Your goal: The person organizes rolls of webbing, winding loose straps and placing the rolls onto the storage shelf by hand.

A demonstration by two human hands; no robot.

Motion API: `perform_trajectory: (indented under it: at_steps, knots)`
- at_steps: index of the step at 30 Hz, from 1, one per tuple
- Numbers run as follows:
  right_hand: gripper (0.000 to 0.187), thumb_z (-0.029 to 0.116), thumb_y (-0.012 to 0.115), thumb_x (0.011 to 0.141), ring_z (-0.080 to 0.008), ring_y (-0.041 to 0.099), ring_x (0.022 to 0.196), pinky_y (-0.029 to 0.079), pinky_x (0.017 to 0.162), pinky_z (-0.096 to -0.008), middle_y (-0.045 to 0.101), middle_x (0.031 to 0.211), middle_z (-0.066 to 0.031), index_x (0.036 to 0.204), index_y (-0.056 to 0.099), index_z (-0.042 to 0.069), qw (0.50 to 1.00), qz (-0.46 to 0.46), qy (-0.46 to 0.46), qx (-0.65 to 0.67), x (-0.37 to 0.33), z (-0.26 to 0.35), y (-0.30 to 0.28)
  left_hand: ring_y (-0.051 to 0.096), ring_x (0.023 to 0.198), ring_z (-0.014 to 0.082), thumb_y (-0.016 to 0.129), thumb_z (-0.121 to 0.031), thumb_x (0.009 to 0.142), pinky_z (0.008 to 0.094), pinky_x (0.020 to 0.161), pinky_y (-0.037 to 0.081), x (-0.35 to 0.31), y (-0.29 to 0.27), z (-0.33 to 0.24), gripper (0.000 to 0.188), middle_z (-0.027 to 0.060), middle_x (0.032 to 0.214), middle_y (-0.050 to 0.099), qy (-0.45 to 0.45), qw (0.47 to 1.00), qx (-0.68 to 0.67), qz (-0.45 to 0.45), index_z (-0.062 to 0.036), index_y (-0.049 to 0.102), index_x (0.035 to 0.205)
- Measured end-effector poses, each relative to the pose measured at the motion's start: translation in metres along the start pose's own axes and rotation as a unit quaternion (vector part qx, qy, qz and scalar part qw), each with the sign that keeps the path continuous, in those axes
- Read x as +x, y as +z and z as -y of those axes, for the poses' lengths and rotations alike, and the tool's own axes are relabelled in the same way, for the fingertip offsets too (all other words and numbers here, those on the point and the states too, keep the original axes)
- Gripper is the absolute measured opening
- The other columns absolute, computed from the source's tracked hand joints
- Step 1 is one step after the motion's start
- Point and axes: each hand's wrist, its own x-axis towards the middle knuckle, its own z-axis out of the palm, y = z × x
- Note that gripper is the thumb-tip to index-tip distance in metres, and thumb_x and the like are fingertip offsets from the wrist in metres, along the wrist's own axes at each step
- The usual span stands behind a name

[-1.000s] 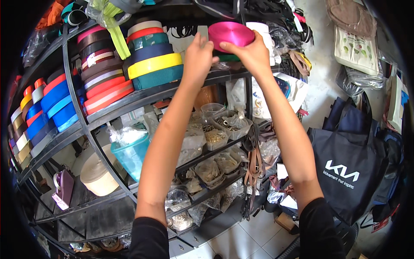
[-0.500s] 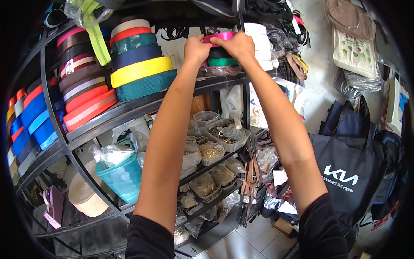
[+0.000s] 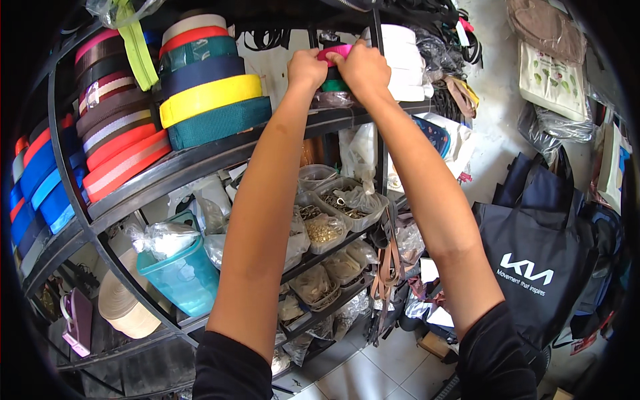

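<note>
Both my arms reach up to the shelf, where a roll of bright pink webbing (image 3: 335, 52) sits between my hands. My left hand (image 3: 307, 70) has its fingers closed at the roll's left side. Closed around its right side is my right hand (image 3: 364, 69), with the thumb lying on the pink face. Directly below, a green roll (image 3: 335, 85) and a plastic-wrapped roll (image 3: 333, 100) are stacked on the shelf. My hands partly cover this stack, and the fingertips behind the pink roll are hidden.
Tall stacks of webbing, including a yellow roll (image 3: 211, 100), stand to the left; white rolls (image 3: 398, 63) are at the right. A black metal shelf post (image 3: 381, 160) rises beside my right forearm. Lower down are a teal bin (image 3: 180, 270), hardware tubs (image 3: 325, 230) and a black bag (image 3: 527, 267).
My hands stay on the pink roll, which now looks more tilted, with less of it showing. The shelf and its stacks have shifted slightly left in the view.
</note>
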Motion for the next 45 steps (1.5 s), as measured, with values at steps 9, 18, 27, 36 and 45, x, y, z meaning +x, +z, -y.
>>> perform_trajectory:
  at_steps: [9,18,27,36,45]
  knots:
    - [0.063,0.046,0.069,0.080,-0.0358,0.066,0.097,0.054,0.082,-0.0421,0.067,0.103,-0.0223,0.114,0.055,-0.005,0.999,0.036,0.021,0.019,-0.004,0.003,-0.010,0.063,0.106,0.0327,0.066,-0.016,0.075,0.0354,0.093,0.048,-0.015,-0.012,-0.009,0.045,0.0203,0.112,0.065,-0.009,0.999,0.033,0.001,-0.0050,0.065,0.118]
    - [0.060,0.042,0.066,0.082,-0.0404,0.064,0.098,0.051,0.085,-0.0452,0.066,0.102,-0.0269,0.116,0.054,-0.006,0.993,0.013,0.041,0.114,-0.013,0.000,-0.026,0.068,0.095,0.0225,0.066,-0.012,0.079,0.0309,0.084,0.050,-0.030,-0.031,-0.024,0.044,0.0160,0.104,0.070,0.002,0.992,0.119,-0.051,0.0016,0.061,0.121]
    - [0.030,0.013,0.057,0.092,-0.0176,0.065,0.097,0.049,0.085,-0.0272,0.068,0.106,-0.0163,0.115,0.060,-0.006,0.866,-0.024,0.082,0.493,-0.167,-0.043,-0.055,0.068,0.090,0.0330,0.056,-0.005,0.083,0.0372,0.079,0.053,-0.186,-0.074,-0.095,0.033,0.0252,0.096,0.067,0.194,0.980,0.018,0.039,0.0026,0.062,0.115]
    - [0.024,0.014,0.048,0.098,-0.0079,0.057,0.088,0.045,0.077,-0.0225,0.063,0.100,-0.0033,0.113,0.059,-0.002,0.690,0.170,0.097,0.697,-0.334,0.016,-0.123,0.064,0.089,0.0369,0.062,-0.005,0.078,0.0405,0.076,0.054,-0.367,-0.190,-0.155,0.028,0.0181,0.099,0.065,0.171,0.974,0.104,0.108,-0.0009,0.062,0.105]
    - [0.021,-0.007,0.048,0.089,-0.0081,0.062,0.081,0.051,0.072,-0.0225,0.066,0.085,-0.0050,0.107,0.059,-0.005,0.481,0.576,0.016,0.661,-0.507,0.096,-0.125,0.068,0.095,0.0291,0.060,0.002,0.083,0.0342,0.082,0.053,-0.554,-0.340,-0.143,0.028,0.0156,0.111,0.066,-0.168,0.970,0.177,0.006,0.0004,0.063,0.111]
